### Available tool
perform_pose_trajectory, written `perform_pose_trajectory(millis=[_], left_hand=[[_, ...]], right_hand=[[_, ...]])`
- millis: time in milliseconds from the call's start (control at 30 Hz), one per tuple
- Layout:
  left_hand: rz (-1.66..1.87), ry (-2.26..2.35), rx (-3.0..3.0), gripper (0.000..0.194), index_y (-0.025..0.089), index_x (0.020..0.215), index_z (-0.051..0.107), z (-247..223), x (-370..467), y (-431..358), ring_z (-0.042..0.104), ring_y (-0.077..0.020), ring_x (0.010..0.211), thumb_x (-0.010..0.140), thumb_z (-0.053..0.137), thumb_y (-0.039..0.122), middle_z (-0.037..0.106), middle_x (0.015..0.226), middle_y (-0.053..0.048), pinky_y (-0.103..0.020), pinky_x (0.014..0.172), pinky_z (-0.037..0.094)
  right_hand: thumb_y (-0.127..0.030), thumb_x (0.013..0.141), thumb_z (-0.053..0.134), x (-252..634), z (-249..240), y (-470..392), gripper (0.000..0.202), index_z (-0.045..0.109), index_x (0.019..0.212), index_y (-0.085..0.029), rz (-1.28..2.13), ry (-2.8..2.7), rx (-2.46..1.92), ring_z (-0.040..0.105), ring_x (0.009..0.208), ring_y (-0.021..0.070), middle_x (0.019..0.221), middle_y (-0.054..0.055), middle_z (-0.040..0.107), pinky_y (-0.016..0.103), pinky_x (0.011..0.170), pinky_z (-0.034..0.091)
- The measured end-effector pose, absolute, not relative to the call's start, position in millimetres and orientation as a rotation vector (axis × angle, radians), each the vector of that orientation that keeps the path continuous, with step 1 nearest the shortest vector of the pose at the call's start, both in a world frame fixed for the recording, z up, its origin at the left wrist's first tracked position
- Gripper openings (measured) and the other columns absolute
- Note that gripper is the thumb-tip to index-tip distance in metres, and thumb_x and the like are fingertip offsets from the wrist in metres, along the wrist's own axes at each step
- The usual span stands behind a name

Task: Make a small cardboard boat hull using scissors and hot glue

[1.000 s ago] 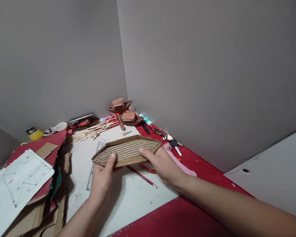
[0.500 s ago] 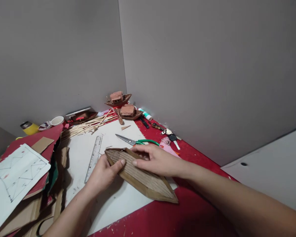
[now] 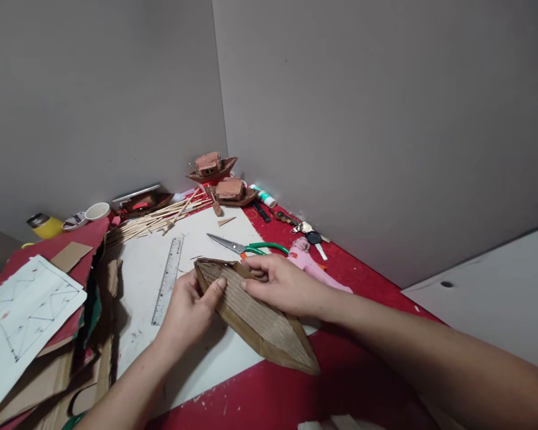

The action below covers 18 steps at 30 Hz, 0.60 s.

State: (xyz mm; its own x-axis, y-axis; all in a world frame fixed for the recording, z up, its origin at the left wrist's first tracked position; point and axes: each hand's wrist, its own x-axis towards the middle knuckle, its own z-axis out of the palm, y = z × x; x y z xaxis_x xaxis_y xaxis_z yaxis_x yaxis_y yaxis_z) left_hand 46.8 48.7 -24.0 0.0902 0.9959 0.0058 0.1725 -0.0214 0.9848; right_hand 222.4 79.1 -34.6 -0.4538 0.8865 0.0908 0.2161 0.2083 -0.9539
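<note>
Both hands grip a brown cardboard boat hull (image 3: 264, 319), pointed at both ends, with a ribbed floor and low folded sides. My left hand (image 3: 195, 304) holds its left side near the far tip, thumb pressed on the ribbed inside and fingers hidden beneath. My right hand (image 3: 280, 283) is closed over the opposite side, thumb inside the hull and fingers at the outer edge. Just beyond the hull lie green-handled scissors (image 3: 240, 245). A clear ruler (image 3: 167, 280) rests on white paper (image 3: 137, 343) to the left.
Finished model boats (image 3: 231, 191) stand at the back corner beside thin wooden sticks (image 3: 156, 220). Stacked cardboard (image 3: 49, 388) and a sheet with drawn lines (image 3: 36, 304) lie left. Keys (image 3: 314, 237), a glue stick (image 3: 263, 196) and a pink cloth-like item (image 3: 311, 266) lie right.
The view has shifted slightly, so the tabletop things sit a little higher and further left. The hull has turned slightly in my hands, its near tip swinging left. Both hands keep their grip.
</note>
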Motion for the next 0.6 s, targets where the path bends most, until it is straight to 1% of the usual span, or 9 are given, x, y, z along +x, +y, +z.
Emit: perform_pose_trajectory(millis=[133, 267, 333, 467, 600], left_hand=[[0.972, 1.227, 1.401, 0.016, 0.014, 0.081, 0.068, -27, 52, 46, 0.060, -0.0177, 0.067, 0.078, 0.067, 0.030, 0.070, 0.075, -0.005, -0.026, 0.061, 0.047], [0.978, 1.265, 1.479, 0.013, 0.016, 0.088, 0.067, -32, 54, 42, 0.061, -0.0187, 0.073, 0.082, 0.063, 0.026, 0.070, 0.081, -0.004, -0.026, 0.065, 0.047], [0.987, 1.273, 1.502, 0.013, 0.016, 0.091, 0.067, -34, 54, 41, 0.061, -0.0193, 0.076, 0.082, 0.062, 0.026, 0.070, 0.082, -0.004, -0.026, 0.067, 0.048], [0.987, 1.280, 1.516, 0.012, 0.016, 0.089, 0.067, -36, 54, 43, 0.061, -0.0198, 0.076, 0.082, 0.063, 0.026, 0.071, 0.082, -0.005, -0.027, 0.068, 0.048], [1.023, 1.265, 1.479, 0.013, 0.016, 0.088, 0.069, -33, 57, 45, 0.061, -0.0206, 0.076, 0.079, 0.066, 0.026, 0.071, 0.081, -0.006, -0.028, 0.068, 0.048]], right_hand=[[-0.019, 0.079, 0.056, 222, -34, 78, 0.013, 0.066, 0.087, -0.017, 1.220, -1.811, -1.023, 0.059, 0.069, 0.0150, 0.077, 0.001, 0.066, 0.024, 0.061, 0.045], [-0.018, 0.082, 0.055, 224, -32, 76, 0.017, 0.070, 0.089, -0.016, 1.057, -1.965, -1.039, 0.063, 0.077, 0.0182, 0.083, 0.004, 0.070, 0.027, 0.069, 0.046], [-0.018, 0.083, 0.054, 225, -31, 75, 0.017, 0.070, 0.088, -0.015, 1.009, -2.020, -1.036, 0.063, 0.077, 0.0191, 0.082, 0.005, 0.071, 0.028, 0.070, 0.046], [-0.017, 0.084, 0.051, 225, -32, 73, 0.018, 0.069, 0.084, -0.015, 0.988, -2.050, -1.023, 0.059, 0.070, 0.0169, 0.076, 0.004, 0.069, 0.026, 0.064, 0.044], [-0.017, 0.083, 0.051, 225, -33, 74, 0.017, 0.067, 0.080, -0.015, 0.971, -2.034, -1.031, 0.053, 0.062, 0.0138, 0.067, 0.000, 0.062, 0.024, 0.058, 0.039]])
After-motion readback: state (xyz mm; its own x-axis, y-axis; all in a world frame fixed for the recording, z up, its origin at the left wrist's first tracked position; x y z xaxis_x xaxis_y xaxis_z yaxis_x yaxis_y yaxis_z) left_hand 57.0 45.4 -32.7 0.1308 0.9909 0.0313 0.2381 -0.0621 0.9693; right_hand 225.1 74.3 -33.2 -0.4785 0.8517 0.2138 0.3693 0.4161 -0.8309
